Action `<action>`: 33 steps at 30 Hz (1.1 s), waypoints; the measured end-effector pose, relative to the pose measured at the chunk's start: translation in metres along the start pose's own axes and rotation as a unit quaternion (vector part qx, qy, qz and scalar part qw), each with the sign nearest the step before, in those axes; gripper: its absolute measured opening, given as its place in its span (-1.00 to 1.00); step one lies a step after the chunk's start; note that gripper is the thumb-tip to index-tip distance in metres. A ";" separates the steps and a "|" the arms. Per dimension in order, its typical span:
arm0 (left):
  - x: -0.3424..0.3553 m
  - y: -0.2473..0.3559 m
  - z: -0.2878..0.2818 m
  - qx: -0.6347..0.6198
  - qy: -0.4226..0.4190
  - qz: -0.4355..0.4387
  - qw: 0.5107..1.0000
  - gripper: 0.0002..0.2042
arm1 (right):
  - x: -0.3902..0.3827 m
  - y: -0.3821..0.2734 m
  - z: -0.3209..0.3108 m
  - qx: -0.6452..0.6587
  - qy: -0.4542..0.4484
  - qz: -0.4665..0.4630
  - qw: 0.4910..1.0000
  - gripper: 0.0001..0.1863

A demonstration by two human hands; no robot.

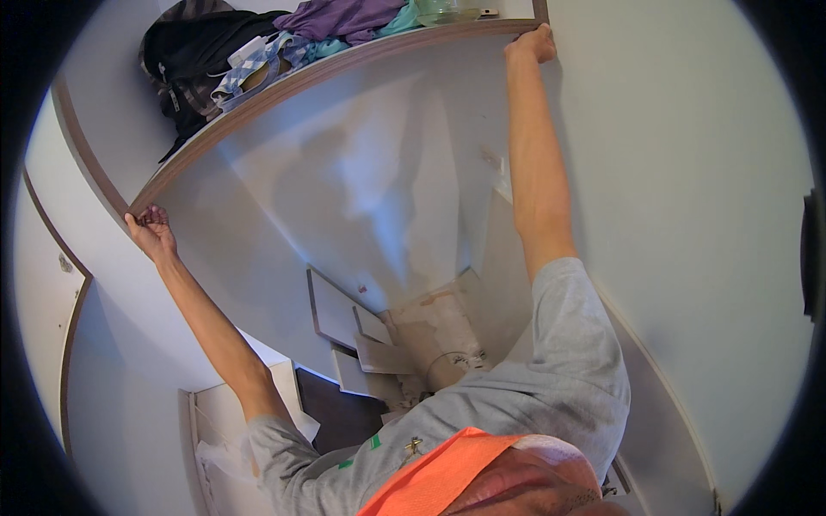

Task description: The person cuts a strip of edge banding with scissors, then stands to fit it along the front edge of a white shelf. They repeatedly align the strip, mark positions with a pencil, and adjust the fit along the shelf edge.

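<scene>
A wide white shelf board with a brown front edge (331, 69) spans the upper part of the head view, its edge bowed by the lens. My left hand (153, 232) grips the left end of that edge from below, fingers curled, where it meets the brown upright. At the other end, beside the right wall, my right hand (533, 45) is closed round the corner of the same edge. Both arms are stretched wide. On top lie a black bag (202, 52), a blue checked cloth (249, 70), a purple cloth (340, 19) and a clear glass bowl (447, 10).
Under the shelf, several loose boards (335, 310) lean at the back near a stained, dusty floor patch (439, 322). A dark panel (340, 413) stands low on the left. The pale wall (671, 189) rises close on my right.
</scene>
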State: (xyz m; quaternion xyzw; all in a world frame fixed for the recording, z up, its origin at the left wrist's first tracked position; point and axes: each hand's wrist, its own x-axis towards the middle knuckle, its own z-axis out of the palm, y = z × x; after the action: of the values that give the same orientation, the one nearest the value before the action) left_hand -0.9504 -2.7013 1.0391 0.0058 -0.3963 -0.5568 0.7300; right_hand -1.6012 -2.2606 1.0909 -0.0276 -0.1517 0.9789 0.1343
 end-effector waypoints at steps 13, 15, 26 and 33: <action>-0.023 -0.006 0.025 0.072 0.017 0.065 0.995 -0.59 | 0.107 0.058 0.008 -0.036 -0.007 -0.083 0.996 -0.71; -0.032 -0.003 0.034 0.033 0.042 0.026 0.998 -0.62 | 0.112 0.056 0.012 -0.006 0.034 -0.076 0.996 -0.73; -0.043 0.001 0.047 0.099 0.062 0.016 0.993 -0.51 | 0.090 0.049 -0.014 -0.014 0.077 -0.177 0.981 -0.64; -0.022 -0.012 0.037 0.093 0.101 0.003 0.991 -0.47 | -0.052 -0.035 -0.034 0.046 -0.012 -0.451 0.891 -0.70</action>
State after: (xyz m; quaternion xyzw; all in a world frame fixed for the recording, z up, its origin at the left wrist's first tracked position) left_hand -0.9835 -2.6721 1.0464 0.1285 -0.3708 -0.5124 0.7638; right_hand -1.5392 -2.2331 1.0703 0.0622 -0.1043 0.8193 0.5604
